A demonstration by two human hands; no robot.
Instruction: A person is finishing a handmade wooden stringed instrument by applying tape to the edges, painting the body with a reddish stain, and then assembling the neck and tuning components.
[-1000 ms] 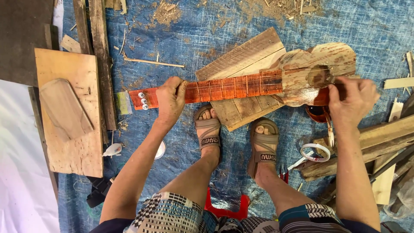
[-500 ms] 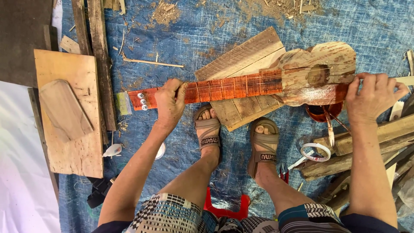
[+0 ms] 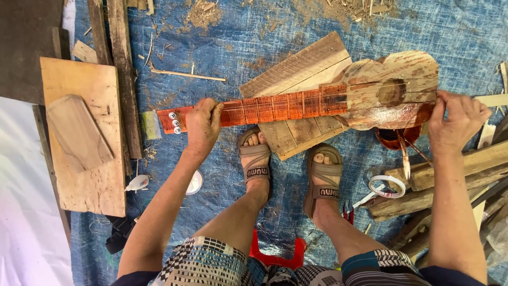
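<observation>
I hold a small wooden string instrument (image 3: 370,95) level above the blue tarp (image 3: 254,47). Its neck (image 3: 286,106) is reddish-orange with frets, and its pale body has a round sound hole. My left hand (image 3: 202,127) is closed around the neck close to the headstock (image 3: 172,121) with its silver pegs. My right hand (image 3: 455,122) grips the body's right end, fingers on its edge. My two sandalled feet (image 3: 288,164) rest on the tarp below the instrument.
A wooden plank (image 3: 296,90) lies under the instrument. A light board (image 3: 79,137) with a rounded wood piece lies at left, beside long slats (image 3: 119,63). Scrap timber (image 3: 450,180), a roll of tape (image 3: 389,185) and a red-brown bowl (image 3: 394,139) lie at right. Sawdust covers the top.
My right hand has slid from the middle of the body outward to its right end. The instrument shifted slightly right. The left hand stays on the neck.
</observation>
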